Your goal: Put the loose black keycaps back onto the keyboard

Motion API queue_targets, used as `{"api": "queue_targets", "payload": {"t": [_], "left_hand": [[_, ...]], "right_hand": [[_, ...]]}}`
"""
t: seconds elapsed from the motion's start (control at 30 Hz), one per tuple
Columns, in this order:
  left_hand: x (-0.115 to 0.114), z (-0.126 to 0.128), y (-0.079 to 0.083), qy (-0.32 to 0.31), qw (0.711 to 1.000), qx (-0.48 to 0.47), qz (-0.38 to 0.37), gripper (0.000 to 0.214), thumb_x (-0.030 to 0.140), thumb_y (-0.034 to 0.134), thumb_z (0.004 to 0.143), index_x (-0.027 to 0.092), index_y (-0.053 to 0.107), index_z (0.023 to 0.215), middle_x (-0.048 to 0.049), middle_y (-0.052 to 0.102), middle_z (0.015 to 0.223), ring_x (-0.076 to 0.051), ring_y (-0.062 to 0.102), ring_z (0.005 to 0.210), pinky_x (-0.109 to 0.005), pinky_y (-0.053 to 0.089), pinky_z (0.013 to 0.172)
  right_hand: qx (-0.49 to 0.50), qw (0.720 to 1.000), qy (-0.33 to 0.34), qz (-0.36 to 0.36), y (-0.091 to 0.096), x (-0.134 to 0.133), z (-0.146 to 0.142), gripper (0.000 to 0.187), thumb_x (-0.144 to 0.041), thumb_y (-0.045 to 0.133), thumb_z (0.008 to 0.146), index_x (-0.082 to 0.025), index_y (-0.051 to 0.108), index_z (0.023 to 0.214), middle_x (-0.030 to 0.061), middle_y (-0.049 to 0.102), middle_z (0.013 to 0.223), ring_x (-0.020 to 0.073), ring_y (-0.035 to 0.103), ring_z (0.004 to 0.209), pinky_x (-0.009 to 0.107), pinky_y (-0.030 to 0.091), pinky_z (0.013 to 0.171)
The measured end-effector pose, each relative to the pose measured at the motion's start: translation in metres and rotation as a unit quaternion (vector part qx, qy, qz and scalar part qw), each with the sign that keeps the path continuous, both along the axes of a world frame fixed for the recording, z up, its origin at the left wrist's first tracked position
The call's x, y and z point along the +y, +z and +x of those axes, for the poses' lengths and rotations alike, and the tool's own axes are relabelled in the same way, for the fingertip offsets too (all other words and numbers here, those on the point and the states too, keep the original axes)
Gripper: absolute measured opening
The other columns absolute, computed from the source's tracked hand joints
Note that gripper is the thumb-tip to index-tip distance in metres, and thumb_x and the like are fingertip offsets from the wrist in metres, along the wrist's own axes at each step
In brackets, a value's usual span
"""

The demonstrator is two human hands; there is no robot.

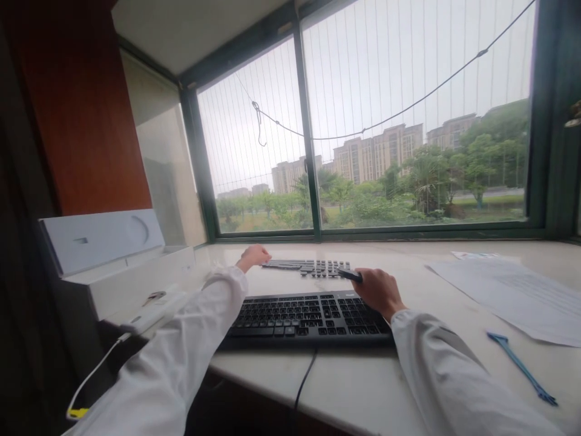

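A black keyboard (313,321) lies on the pale sill in front of me, with many of its keycaps off and some, such as the long bottom-row ones, still in place. Loose black keycaps (308,266) are laid out in rows just behind it. My left hand (255,257) is at the left end of these rows, fingers pinched together; whatever is between them is too small to make out. Closed around a short dark tool (350,275), my right hand (377,292) hovers over the keyboard's right side. The tool's tip points left, towards the keycaps; its exact kind is unclear.
An open white box (140,272) stands at the left, with a white power strip (157,312) and cable beside it. At the right lie printed sheets (512,297) and a blue plastic tool (521,366). The keyboard cable (305,378) hangs over the front edge. Windows rise behind.
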State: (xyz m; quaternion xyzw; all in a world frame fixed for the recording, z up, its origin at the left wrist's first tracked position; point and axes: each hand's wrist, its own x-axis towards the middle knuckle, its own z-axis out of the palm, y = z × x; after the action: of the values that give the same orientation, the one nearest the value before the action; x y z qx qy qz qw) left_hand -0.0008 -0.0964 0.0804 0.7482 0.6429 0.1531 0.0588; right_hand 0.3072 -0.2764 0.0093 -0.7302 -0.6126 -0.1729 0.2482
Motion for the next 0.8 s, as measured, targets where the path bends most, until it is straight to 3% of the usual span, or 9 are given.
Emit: {"api": "queue_targets", "payload": {"t": [0.1, 0.17, 0.27, 0.4, 0.53, 0.7, 0.8], "left_hand": [[-0.051, 0.013, -0.002, -0.086, 0.994, 0.026, 0.056, 0.028, 0.048, 0.06, 0.077, 0.026, 0.075, 0.085, -0.0016, 0.075, 0.09, -0.018, 0.066, 0.083, -0.024, 0.047, 0.072], [-0.087, 0.016, -0.012, -0.127, 0.988, 0.016, 0.086, 0.031, 0.05, 0.055, 0.081, 0.027, 0.075, 0.089, -0.002, 0.074, 0.094, -0.019, 0.066, 0.086, -0.025, 0.047, 0.074], [-0.138, 0.011, -0.038, -0.189, 0.974, -0.012, 0.121, 0.031, 0.046, 0.052, 0.086, 0.026, 0.075, 0.091, -0.0025, 0.074, 0.092, -0.019, 0.064, 0.088, -0.028, 0.046, 0.081], [-0.188, 0.002, -0.075, -0.211, 0.959, -0.077, 0.174, 0.033, 0.05, 0.053, 0.087, 0.026, 0.073, 0.097, -0.0043, 0.071, 0.1, -0.022, 0.059, 0.102, -0.034, 0.042, 0.094], [-0.211, 0.002, -0.089, -0.218, 0.95, -0.115, 0.192, 0.033, 0.05, 0.058, 0.084, 0.029, 0.071, 0.105, -0.0034, 0.069, 0.106, -0.021, 0.057, 0.105, -0.036, 0.041, 0.097], [-0.216, 0.004, -0.084, -0.23, 0.952, -0.11, 0.169, 0.031, 0.048, 0.057, 0.085, 0.028, 0.072, 0.103, -0.0046, 0.068, 0.108, -0.021, 0.057, 0.107, -0.036, 0.039, 0.099], [-0.216, 0.003, -0.081, -0.227, 0.954, -0.122, 0.154, 0.026, 0.047, 0.06, 0.083, 0.031, 0.073, 0.098, -0.0011, 0.069, 0.106, -0.02, 0.058, 0.107, -0.034, 0.04, 0.099]], "right_hand": [[0.002, 1.0, 0.008, 0.0, 0.001, -0.002, -0.002, 0.031, -0.031, 0.041, 0.087, -0.025, 0.07, 0.083, 0.0091, 0.071, 0.08, 0.0239, 0.065, 0.072, 0.029, 0.034, 0.06], [0.006, 1.0, 0.009, -0.002, 0.003, -0.004, -0.003, 0.03, -0.032, 0.041, 0.087, -0.025, 0.071, 0.085, 0.0094, 0.071, 0.081, 0.0237, 0.065, 0.072, 0.029, 0.034, 0.06], [0.012, 1.0, 0.011, 0.0, 0.005, -0.007, -0.005, 0.03, -0.032, 0.042, 0.087, -0.025, 0.07, 0.088, 0.0092, 0.071, 0.082, 0.0239, 0.065, 0.074, 0.029, 0.033, 0.06], [0.02, 1.0, 0.011, 0.004, 0.004, -0.011, -0.008, 0.03, -0.032, 0.042, 0.088, -0.025, 0.07, 0.089, 0.0092, 0.071, 0.082, 0.0236, 0.065, 0.075, 0.028, 0.033, 0.06], [0.024, 1.0, 0.009, 0.013, 0.005, -0.013, -0.012, 0.031, -0.033, 0.041, 0.089, -0.025, 0.071, 0.091, 0.0088, 0.071, 0.081, 0.0228, 0.064, 0.072, 0.028, 0.032, 0.059], [0.038, 0.997, 0.04, 0.051, 0.011, -0.015, -0.024, 0.027, -0.033, 0.045, 0.087, -0.023, 0.07, 0.085, 0.0076, 0.07, 0.076, 0.0195, 0.061, 0.066, 0.027, 0.031, 0.058], [0.117, 0.983, 0.092, 0.111, 0.013, -0.014, -0.045, 0.033, -0.039, 0.044, 0.087, -0.019, 0.065, 0.071, 0.0068, 0.066, 0.066, 0.017, 0.055, 0.061, 0.027, 0.031, 0.058]]}}
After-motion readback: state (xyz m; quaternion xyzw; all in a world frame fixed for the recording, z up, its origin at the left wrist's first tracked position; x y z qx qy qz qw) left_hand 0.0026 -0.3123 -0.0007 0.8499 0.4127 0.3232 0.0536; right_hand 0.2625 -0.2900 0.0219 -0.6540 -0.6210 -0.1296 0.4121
